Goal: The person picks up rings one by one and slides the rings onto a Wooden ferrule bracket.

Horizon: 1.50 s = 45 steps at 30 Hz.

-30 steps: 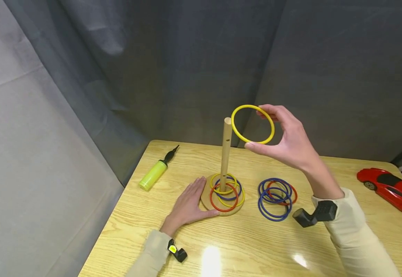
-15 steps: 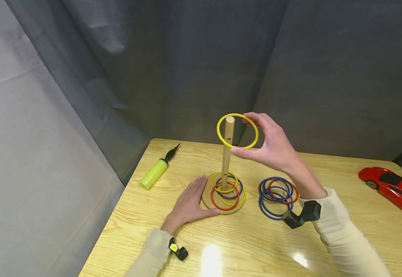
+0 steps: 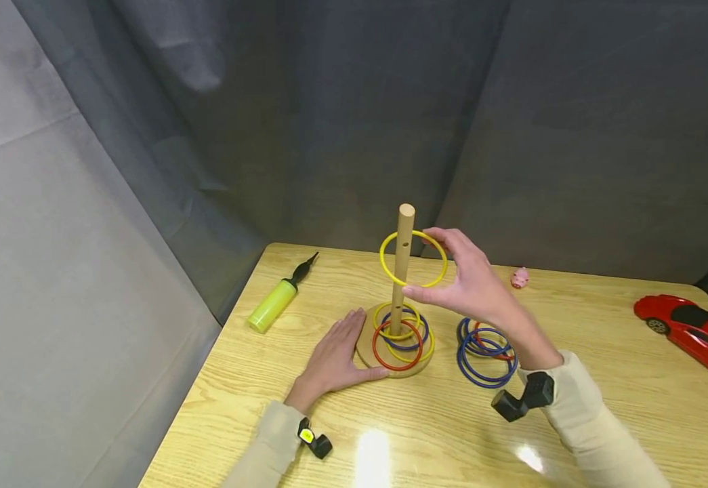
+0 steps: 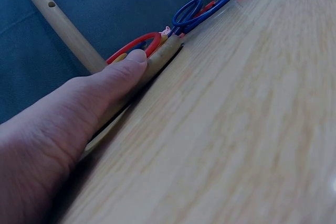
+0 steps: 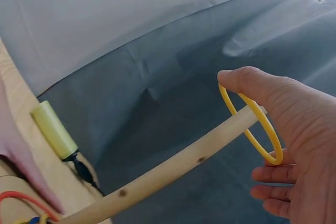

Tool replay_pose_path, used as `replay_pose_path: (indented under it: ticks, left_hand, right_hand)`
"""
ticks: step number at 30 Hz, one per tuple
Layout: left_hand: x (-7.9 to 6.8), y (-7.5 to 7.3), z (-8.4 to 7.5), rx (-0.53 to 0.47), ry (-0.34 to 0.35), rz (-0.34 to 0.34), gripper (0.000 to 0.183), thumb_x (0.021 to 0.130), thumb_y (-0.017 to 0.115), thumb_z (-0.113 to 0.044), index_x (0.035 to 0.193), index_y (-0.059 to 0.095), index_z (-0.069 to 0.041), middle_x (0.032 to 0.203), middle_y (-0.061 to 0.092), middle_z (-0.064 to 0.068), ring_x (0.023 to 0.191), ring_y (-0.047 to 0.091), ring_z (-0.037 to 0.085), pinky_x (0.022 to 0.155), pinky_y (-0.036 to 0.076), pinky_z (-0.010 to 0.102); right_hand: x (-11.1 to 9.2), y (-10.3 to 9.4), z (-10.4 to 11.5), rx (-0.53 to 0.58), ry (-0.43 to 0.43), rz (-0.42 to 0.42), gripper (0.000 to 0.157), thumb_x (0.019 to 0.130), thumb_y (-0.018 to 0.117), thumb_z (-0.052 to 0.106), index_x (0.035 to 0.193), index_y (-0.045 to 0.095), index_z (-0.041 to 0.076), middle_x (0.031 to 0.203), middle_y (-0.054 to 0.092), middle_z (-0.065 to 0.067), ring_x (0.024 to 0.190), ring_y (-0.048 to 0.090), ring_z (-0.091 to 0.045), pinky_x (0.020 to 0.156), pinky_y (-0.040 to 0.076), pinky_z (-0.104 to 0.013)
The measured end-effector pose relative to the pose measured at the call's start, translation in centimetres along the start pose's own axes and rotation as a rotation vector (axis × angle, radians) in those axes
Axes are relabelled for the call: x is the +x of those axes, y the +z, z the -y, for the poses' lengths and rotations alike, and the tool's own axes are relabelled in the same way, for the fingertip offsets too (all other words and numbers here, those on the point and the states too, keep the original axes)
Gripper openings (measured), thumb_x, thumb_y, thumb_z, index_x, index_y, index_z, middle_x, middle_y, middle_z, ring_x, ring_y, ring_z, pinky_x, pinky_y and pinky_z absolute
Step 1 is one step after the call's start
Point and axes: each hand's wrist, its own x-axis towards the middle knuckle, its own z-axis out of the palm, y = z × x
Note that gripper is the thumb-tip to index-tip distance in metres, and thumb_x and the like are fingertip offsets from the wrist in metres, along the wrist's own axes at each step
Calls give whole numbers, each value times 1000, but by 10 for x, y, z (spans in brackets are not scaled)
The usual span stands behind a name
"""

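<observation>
A yellow ring point(image 3: 383, 261) encircles the upper part of an upright wooden post point(image 3: 402, 254), below its tip. My right hand point(image 3: 466, 281) pinches this ring at its right side, thumb at the front and fingertips behind. In the right wrist view the post's end passes through the ring point(image 5: 270, 132). The post stands on a round wooden base point(image 3: 366, 349). My left hand point(image 3: 332, 359) rests along the base's left edge with straight fingers, its thumb point(image 4: 118, 77) on the near rim. Around the post's foot lie a red ring point(image 3: 374, 349), a blue ring and yellow rings.
Several blue rings point(image 3: 472, 379) and a red one lie in a loose pile right of the base, partly behind my right arm. A green hand pump point(image 3: 273, 305) lies to the left. A small pink pig figure point(image 3: 519, 277) and a red toy car point(image 3: 692, 332) are at the right.
My right hand has moved left and then down with the yellow ring, from the post's right side to around its upper part. The pink pig has come into view. My left hand stays still.
</observation>
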Motion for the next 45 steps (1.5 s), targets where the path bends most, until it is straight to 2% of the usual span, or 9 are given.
replay_pose_path:
  ticks: [9, 15, 21, 28, 36, 45]
  left_hand:
    - [0, -1, -1, 9, 5, -9, 130, 78, 49, -97, 169, 15, -10, 175, 17, 5, 161, 13, 20, 130, 20, 42]
    - [-1, -2, 0, 17, 3, -1, 130, 78, 49, -97, 169, 14, -11, 175, 16, 5, 162, 13, 20, 131, 19, 41]
    - [-3, -2, 1, 33, -2, 5, 130, 78, 47, -98, 169, 13, -11, 176, 15, 4, 162, 13, 20, 131, 19, 40]
    - [0, 0, 1, 33, 8, -5, 130, 78, 45, -98, 169, 13, -11, 176, 14, 4, 162, 12, 19, 131, 18, 38]
    - [-1, 0, 0, 24, 1, 5, 130, 78, 47, -97, 169, 11, -12, 176, 13, 3, 162, 11, 18, 131, 17, 38]
    - [-1, 1, 1, 27, -8, 12, 131, 78, 45, -98, 169, 11, -11, 176, 13, 3, 162, 10, 18, 131, 16, 38]
  right_hand:
    - [-20, 31, -25, -10, 63, 84, 100, 73, 94, 51, 151, 48, 7, 144, 56, -14, 132, 52, -37, 109, 44, -62]
    - [-32, 53, -43, -18, 109, 105, 104, 73, 91, 57, 152, 47, 5, 150, 52, -15, 140, 47, -39, 112, 42, -65]
    - [-44, 73, -60, -71, 126, 117, 105, 74, 90, 59, 151, 49, 1, 149, 54, -21, 139, 48, -44, 112, 41, -66]
    - [-51, 88, -81, -149, 139, 126, 105, 71, 87, 68, 147, 53, 3, 144, 57, -19, 133, 50, -41, 109, 42, -64]
    - [-56, 100, -92, -156, 139, 125, 102, 71, 87, 68, 143, 57, 2, 142, 58, -18, 129, 51, -40, 106, 43, -63]
    - [-62, 109, -102, -166, 134, 131, 108, 73, 84, 69, 149, 51, 0, 149, 52, -20, 141, 43, -43, 112, 35, -66]
